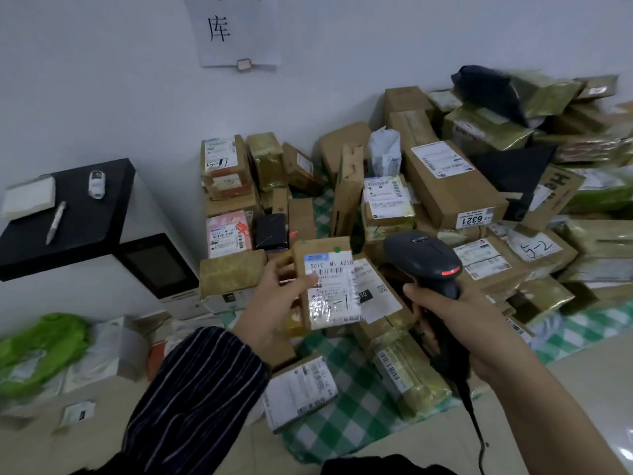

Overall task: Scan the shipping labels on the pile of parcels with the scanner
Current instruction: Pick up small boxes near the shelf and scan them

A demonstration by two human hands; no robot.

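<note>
At centre frame the left hand (274,299) pinches a small brown cardboard parcel (317,246), thumb pressed on its glossy, crinkled white shipping label (330,289); just right of it the right hand (455,323) wraps round the grip of the matte black, round-headed scanner (423,257) (a red light glows on its head). Behind them, boxy cartons and shiny gold-taped packs crowd the pile (455,197) on a green checked cloth (346,426); its edge meets bare pale floor (603,375) at lower right.

Top edge cuts white paper wall sign (236,29). Grip of black handheld scanner (423,258) hidden in right hand (459,323). Fine print blurred on white label (330,286) of brown cardboard parcel (313,245).
</note>
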